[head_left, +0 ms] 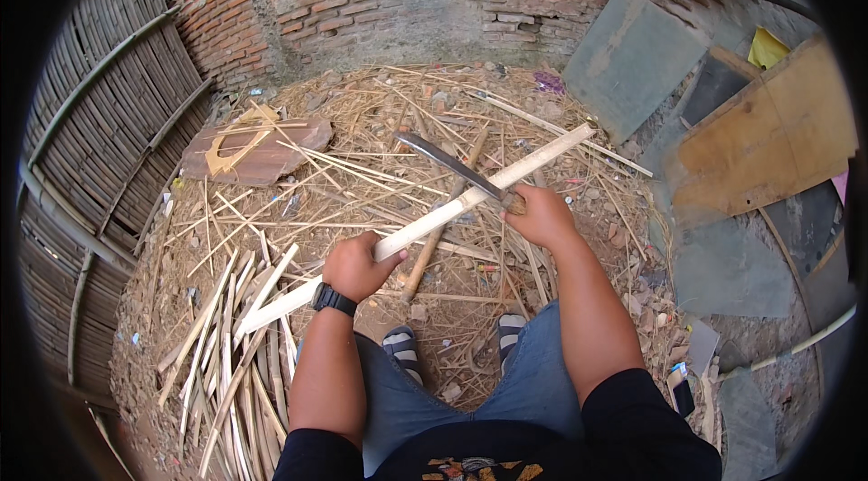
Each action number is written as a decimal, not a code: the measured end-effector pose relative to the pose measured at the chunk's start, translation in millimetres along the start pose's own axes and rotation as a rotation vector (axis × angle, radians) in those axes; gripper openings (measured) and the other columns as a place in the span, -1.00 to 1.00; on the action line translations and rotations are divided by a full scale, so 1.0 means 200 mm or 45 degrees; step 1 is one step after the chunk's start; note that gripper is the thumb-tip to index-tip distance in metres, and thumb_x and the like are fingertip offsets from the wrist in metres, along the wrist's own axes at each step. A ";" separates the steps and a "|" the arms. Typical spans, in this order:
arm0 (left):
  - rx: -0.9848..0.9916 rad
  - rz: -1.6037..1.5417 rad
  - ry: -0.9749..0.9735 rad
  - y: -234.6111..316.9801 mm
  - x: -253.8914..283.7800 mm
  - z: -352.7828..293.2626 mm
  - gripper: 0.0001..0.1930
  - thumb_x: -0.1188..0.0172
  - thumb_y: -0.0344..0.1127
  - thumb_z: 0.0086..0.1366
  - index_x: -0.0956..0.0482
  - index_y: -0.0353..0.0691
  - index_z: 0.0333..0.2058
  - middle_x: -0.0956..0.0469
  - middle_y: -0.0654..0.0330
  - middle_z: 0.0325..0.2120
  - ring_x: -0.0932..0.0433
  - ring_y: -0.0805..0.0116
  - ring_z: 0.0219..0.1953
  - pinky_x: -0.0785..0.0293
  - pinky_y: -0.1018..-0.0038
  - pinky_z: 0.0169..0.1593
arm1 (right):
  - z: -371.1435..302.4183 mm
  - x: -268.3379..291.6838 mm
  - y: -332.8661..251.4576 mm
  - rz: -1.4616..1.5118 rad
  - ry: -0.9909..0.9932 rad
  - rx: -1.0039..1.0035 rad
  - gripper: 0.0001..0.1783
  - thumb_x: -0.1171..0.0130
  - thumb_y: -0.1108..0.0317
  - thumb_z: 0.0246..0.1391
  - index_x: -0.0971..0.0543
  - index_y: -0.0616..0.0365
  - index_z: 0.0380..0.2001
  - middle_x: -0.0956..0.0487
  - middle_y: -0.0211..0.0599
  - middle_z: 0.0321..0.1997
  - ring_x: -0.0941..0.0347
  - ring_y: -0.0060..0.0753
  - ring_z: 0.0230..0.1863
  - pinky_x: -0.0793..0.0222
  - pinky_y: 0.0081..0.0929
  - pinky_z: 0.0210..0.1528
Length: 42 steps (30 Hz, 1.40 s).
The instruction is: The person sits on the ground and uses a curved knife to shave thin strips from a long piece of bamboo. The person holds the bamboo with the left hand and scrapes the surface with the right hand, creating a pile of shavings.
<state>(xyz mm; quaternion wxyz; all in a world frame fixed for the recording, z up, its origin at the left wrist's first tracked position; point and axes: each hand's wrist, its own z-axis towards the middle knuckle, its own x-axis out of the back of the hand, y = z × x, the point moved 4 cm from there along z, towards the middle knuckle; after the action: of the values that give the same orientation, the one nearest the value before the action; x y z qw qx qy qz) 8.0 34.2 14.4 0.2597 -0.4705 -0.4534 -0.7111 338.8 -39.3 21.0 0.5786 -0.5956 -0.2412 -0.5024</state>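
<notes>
A long pale strip of split bamboo (425, 226) slants across in front of me, its near end low on the left and its far end up on the right. My left hand (354, 266), with a black watch at the wrist, is closed around the strip left of its middle. In my right hand (542, 214) is the wooden handle of a machete (448, 160). The dark blade points up and to the left, crossing over the strip just left of my right hand. Whether its edge bites into the bamboo I cannot tell.
Split bamboo strips (237, 345) lie piled at the lower left. A brown board (262, 148) rests among scattered slivers on the ground. Bamboo fencing (99, 110) stands left, a brick wall (389, 2) behind, and grey and brown panels (759, 137) lean at the right. My sandalled feet are below.
</notes>
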 end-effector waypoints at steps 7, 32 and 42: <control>-0.014 0.044 0.015 -0.01 -0.01 0.00 -0.47 -0.42 0.26 0.19 -0.68 -0.18 -0.35 -0.69 0.02 -0.52 -0.72 -0.06 -0.38 -0.63 0.09 -0.25 | -0.02 0.03 -0.07 -0.003 -0.120 -0.073 -0.43 -0.48 0.05 0.04 -0.69 0.05 0.09 -0.72 0.00 -0.17 -0.67 0.06 -0.06 -0.56 -0.05 0.01; -0.051 0.096 -0.164 0.01 -0.07 0.00 -0.43 -0.38 0.28 0.23 -0.66 -0.22 -0.31 -0.68 -0.04 -0.45 -0.71 -0.11 -0.32 -0.61 0.05 -0.20 | -0.06 -0.17 -0.21 -0.152 -0.373 0.160 -0.58 -0.48 0.07 0.01 -0.69 0.03 -0.10 -0.73 -0.16 -0.11 -0.66 0.00 0.01 -0.57 -0.05 0.04; -0.073 0.094 -0.158 0.00 -0.07 0.01 -0.42 -0.38 0.29 0.22 -0.70 -0.21 -0.26 -0.71 -0.06 -0.44 -0.72 -0.09 -0.32 -0.64 0.06 -0.20 | -0.05 -0.16 -0.18 -0.083 -0.353 0.227 -0.55 -0.50 0.03 0.00 -0.70 -0.02 -0.08 -0.72 -0.16 -0.12 -0.66 0.02 0.00 -0.56 -0.04 0.01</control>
<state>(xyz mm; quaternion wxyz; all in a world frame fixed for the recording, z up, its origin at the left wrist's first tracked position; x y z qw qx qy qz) 13.7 35.0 1.6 0.2436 -0.5374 -0.4304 -0.6831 291.0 -32.0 6.8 0.5737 -0.5974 -0.3814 -0.4106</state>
